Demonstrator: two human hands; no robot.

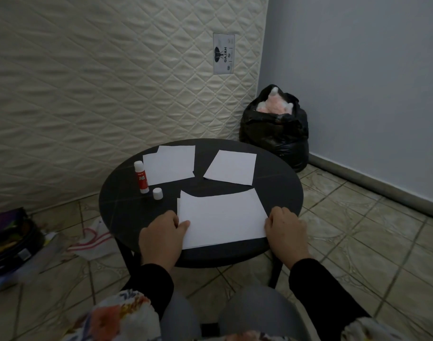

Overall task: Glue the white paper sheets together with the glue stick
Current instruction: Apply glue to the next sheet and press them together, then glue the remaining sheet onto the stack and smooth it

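On the round black table (279, 190), a stack of white paper sheets (222, 217) lies at the near edge, its layers slightly offset. My left hand (162, 236) grips the stack's left edge with the thumb on top. My right hand (285, 231) rests at its right edge, fingers curled against the paper. A red and white glue stick (141, 177) stands upright at the left, uncapped. Its white cap (158, 193) sits beside it. Two overlapping white sheets (171, 163) lie at the back left. A single sheet (231, 167) lies at the back right.
A quilted mattress (99, 82) leans on the wall behind the table. A full black rubbish bag (275, 129) stands in the corner at the back right. A bag (11, 242) and a plastic bag (92, 242) lie on the tiled floor to the left.
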